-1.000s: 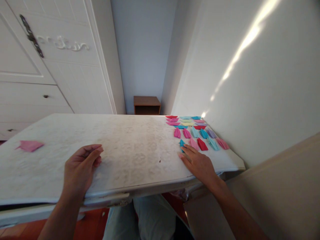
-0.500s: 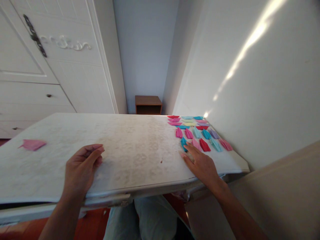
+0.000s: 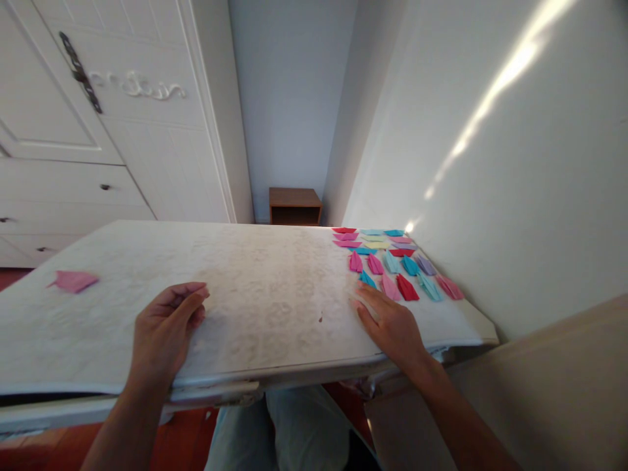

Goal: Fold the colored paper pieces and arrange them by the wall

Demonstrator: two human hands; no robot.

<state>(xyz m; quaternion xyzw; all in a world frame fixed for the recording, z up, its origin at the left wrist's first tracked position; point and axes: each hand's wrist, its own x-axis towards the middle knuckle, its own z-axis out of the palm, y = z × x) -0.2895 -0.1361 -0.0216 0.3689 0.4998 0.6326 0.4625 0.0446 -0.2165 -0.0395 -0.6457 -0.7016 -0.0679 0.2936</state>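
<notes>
My right hand (image 3: 392, 327) lies over the table with its fingers stretched out and nothing held. Its fingertips are at the near end of a teal folded-paper piece (image 3: 366, 279), partly covering it. Beside that lie a pink folded-paper piece (image 3: 390, 288) and a red one (image 3: 407, 288). Several more flat, pointed paper pieces in pink, blue, yellow and purple form rows behind them. My left hand (image 3: 164, 327) rests on the table's left half, thumb and fingers pinched together, with nothing showing between them. Farther left lies a single pink folded-paper piece (image 3: 76, 281).
The white, stained table (image 3: 265, 294) has a small dark mark right of its middle. A pale wall (image 3: 515, 196) borders its right side. White cabinets (image 3: 161, 150) stand at the back left, and a brown open box-shaped unit (image 3: 294, 196) sits beyond the far edge.
My right hand has drawn back slightly toward me, off most of the teal paper piece. My left hand keeps its pinched pose. The whole view has shifted a little.
</notes>
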